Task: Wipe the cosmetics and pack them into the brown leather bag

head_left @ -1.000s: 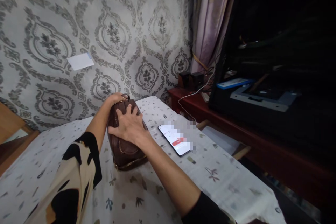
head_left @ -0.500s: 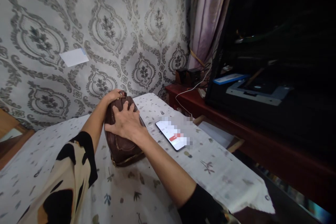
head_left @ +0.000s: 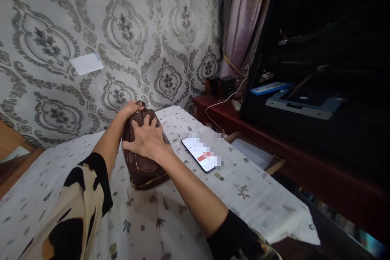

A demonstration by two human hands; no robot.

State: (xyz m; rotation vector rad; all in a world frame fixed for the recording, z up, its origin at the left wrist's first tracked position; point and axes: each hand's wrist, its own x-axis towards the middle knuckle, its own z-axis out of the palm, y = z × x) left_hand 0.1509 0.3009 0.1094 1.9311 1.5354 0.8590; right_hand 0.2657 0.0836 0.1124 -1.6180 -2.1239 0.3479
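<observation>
A brown leather bag point(head_left: 146, 173) with gold zips lies on the patterned white cloth. Spread flat across its upper face is my right hand point(head_left: 148, 138), fingers apart and pressing on the leather. My left hand point(head_left: 133, 108) is at the bag's far end, its fingers bent round the edge beside a dark strap or handle loop point(head_left: 140, 105). The tips of the left fingers are partly hidden. To the right of the bag, apart from both hands, a phone point(head_left: 198, 155) rests face up with its screen lit; part of it is pixelated.
The white cloth point(head_left: 243, 207) covers the surface under the bag. A patterned wall stands behind, with a white card point(head_left: 87, 63) on it. On the right are a red-brown wooden stand point(head_left: 217, 109), a large dark screen point(head_left: 329, 57), a white cable point(head_left: 224, 99) and a curtain point(head_left: 245, 12).
Both hands keep their places on the bag, which has not visibly moved on the cloth. The view has shifted very slightly.
</observation>
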